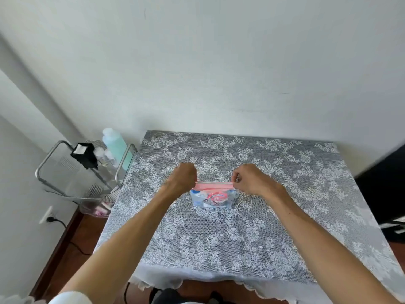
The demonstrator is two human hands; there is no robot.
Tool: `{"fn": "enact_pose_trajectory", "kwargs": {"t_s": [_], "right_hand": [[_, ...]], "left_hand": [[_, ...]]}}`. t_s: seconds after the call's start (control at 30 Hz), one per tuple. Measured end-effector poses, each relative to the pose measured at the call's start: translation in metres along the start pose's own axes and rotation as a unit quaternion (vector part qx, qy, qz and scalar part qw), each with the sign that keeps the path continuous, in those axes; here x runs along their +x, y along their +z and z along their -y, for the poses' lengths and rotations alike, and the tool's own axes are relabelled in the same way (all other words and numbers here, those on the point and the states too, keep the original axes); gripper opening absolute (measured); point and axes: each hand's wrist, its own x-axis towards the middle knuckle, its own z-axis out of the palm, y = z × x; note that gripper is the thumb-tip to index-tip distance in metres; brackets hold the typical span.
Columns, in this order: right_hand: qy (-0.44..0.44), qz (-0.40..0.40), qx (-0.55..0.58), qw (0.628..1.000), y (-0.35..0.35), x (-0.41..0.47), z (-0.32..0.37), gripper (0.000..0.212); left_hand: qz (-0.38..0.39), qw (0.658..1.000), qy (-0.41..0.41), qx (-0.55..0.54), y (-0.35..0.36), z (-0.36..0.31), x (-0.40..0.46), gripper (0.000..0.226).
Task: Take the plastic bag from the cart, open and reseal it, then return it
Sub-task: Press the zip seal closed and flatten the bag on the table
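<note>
A small plastic bag [213, 197] with a pink zip strip along its top and a blue-and-white print stands upright near the middle of the table [252, 238]. My left hand [183, 176] pinches the left end of the pink strip. My right hand [247, 178] pinches the right end, fingers curled. The strip is stretched straight between the two hands. Whether the seal is open or closed cannot be made out. The metal cart [87, 172] stands at the table's left side.
The cart carries a black box [84, 154], a pale green bottle [115, 143] and small clear items. A white wall runs behind the table. A dark object [385, 183] stands at the right. A wall socket with a black cable [50, 218] sits low on the left.
</note>
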Motion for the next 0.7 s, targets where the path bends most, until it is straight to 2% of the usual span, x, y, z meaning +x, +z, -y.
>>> {"fn": "enact_pose_trajectory", "kwargs": {"t_s": [0.07, 0.17, 0.27, 0.33, 0.37, 0.4, 0.53, 0.6, 0.7], "right_hand": [[0.006, 0.009, 0.08, 0.997, 0.0, -0.002, -0.003, 0.017], [0.009, 0.005, 0.2, 0.98, 0.013, -0.005, -0.014, 0.004], [0.009, 0.002, 0.289, 0.957, 0.033, -0.014, -0.026, 0.034], [0.005, 0.005, 0.294, 0.956, 0.044, -0.022, -0.028, 0.058], [0.01, 0.002, 0.278, 0.96, 0.049, -0.025, -0.028, 0.063], [0.019, -0.006, 0.256, 0.967, 0.053, -0.025, -0.028, 0.062], [0.049, -0.077, 0.231, 0.969, 0.066, -0.02, -0.025, 0.033], [0.045, -0.1, 0.262, 0.959, 0.062, -0.021, -0.023, 0.032], [0.034, -0.092, 0.32, 0.942, 0.056, -0.022, -0.022, 0.033]], "left_hand": [[-0.014, 1.0, -0.017, -0.001, 0.0, 0.003, 0.001, 0.013], [-0.011, 0.998, -0.033, -0.046, 0.002, 0.011, 0.001, 0.013], [0.024, 0.994, -0.036, -0.102, 0.006, 0.023, -0.002, 0.014], [0.033, 0.989, -0.051, -0.138, 0.01, 0.031, -0.007, 0.018], [0.035, 0.986, -0.057, -0.153, 0.012, 0.033, -0.009, 0.018], [0.037, 0.984, -0.059, -0.165, 0.014, 0.034, -0.01, 0.019], [0.023, 0.98, -0.039, -0.192, 0.018, 0.032, -0.014, 0.02], [0.011, 0.976, -0.011, -0.217, 0.017, 0.03, -0.016, 0.024], [0.039, 0.973, 0.04, -0.223, 0.013, 0.028, -0.022, 0.033]]}}
